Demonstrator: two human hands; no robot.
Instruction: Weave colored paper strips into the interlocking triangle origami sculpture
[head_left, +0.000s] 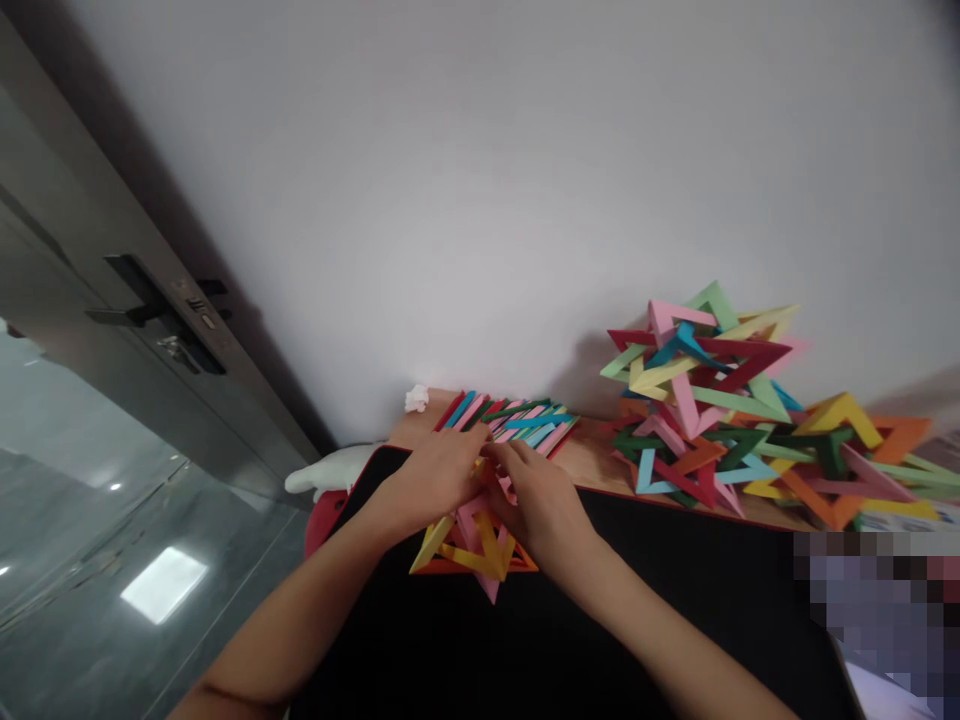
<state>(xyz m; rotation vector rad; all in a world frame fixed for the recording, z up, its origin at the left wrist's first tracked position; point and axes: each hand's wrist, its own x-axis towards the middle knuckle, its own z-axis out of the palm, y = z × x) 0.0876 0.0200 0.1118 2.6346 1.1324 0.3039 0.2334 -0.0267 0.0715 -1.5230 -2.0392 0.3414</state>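
Both my hands meet over a folded-paper star (491, 555) made of yellow, orange and pink strips, low over the black mat. My left hand (446, 470) reaches in from the left, its fingers closed on the star's upper part. From the right, my right hand (540, 500) curls its fingers round the same part. The fingertips are close together and hide the top of the star. Just beyond them lies a row of folded coloured paper strips (536, 420) in red, pink, green and blue.
Finished paper stars (697, 360) are heaped at the right against the wall. The black mat (600, 640) covers the table's front. A crumpled white tissue (417, 398) sits at the back left. A grey door with a handle (161, 315) stands to the left above the tiled floor.
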